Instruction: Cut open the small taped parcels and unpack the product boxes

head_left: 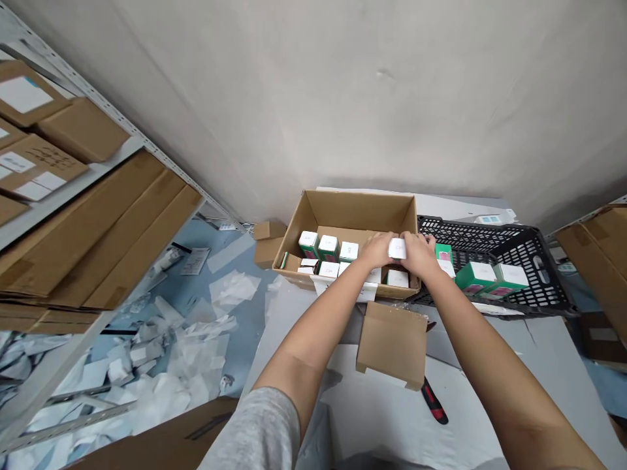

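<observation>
Over the right part of an open cardboard box [360, 212], my two hands meet at a small carton with a white top [397, 248]. My left hand [376, 250] is closed against its left side, and my right hand [419, 253] wraps round its right side. The sides of this carton are largely hidden by my fingers. Several green-and-white cartons [328, 248] stand upright inside the cardboard box, in rows along its left and front. To the right, a black plastic crate [546, 261] holds several more cartons of the same kind, among them a green one [476, 277].
On the grey-white table [382, 431] lie a brown cardboard piece [392, 344] and a red-and-black handled tool [434, 403], partly covered. A shelf with cardboard boxes [29, 163] stands at left. Paper scraps [196, 359] litter the floor. A wall rises behind the table.
</observation>
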The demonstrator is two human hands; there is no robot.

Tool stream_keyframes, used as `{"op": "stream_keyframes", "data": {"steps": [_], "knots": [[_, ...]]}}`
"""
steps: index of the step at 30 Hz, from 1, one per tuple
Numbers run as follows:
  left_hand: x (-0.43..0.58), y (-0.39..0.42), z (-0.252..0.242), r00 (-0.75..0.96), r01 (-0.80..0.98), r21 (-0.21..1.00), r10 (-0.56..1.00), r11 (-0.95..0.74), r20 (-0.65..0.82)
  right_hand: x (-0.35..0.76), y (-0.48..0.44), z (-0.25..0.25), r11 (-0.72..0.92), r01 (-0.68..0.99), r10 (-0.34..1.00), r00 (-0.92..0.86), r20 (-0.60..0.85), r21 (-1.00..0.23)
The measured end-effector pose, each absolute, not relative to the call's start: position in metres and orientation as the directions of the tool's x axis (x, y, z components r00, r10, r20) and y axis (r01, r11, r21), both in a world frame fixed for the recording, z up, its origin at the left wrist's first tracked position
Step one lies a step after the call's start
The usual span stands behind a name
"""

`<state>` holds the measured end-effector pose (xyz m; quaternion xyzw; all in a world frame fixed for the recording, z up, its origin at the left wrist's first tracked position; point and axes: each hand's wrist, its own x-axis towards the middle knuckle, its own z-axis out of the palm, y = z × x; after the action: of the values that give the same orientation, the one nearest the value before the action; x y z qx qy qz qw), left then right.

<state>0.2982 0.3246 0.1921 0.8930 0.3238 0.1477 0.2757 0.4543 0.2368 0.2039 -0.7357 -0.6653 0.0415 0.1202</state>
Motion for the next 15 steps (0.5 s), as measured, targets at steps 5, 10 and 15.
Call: {"op": "stream_keyframes", "data": {"steps": [5, 10, 15], "knots": [[0.312, 0.323, 0.167, 0.786, 0.58, 0.397, 0.617, -0.711, -0.042, 0.452, 0.245, 0.176, -0.029, 0.999, 0.999, 0.029, -0.018, -0.02], [0.314, 0.323, 0.158, 0.794, 0.596, 0.353, 0.594, -0.721, -0.128, 0.451, 0.252, 0.165, 0.005, 0.999, 0.996, -0.008, -0.094, -0.031], [0.305, 0.317, 0.157, 0.797, 0.598, 0.352, 0.579, -0.72, -0.169, 0.445, 0.243, 0.17, 0.01, 1.0, 0.992, -0.013, -0.127, -0.028]]}}
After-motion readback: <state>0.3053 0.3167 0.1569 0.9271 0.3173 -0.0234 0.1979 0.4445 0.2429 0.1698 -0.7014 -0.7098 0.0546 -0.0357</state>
